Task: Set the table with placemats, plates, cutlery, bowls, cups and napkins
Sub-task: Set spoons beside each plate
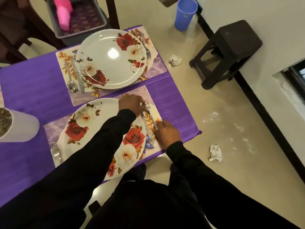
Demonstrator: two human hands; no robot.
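Note:
Two floral placemats lie on the purple tablecloth. On the near placemat sits a rose-patterned plate, with a fork on its left and a knife and spoon on its right. My left hand reaches over the plate and pinches the spoon at its bowl end. My right hand holds the spoon's handle end, right beside the knife. The far placemat carries a plate, a fork, a spoon and a knife.
A grey bin holding something pink stands beyond the far setting. A white cup is at the left edge. A blue cup, a black stool and crumpled papers are on the floor to the right.

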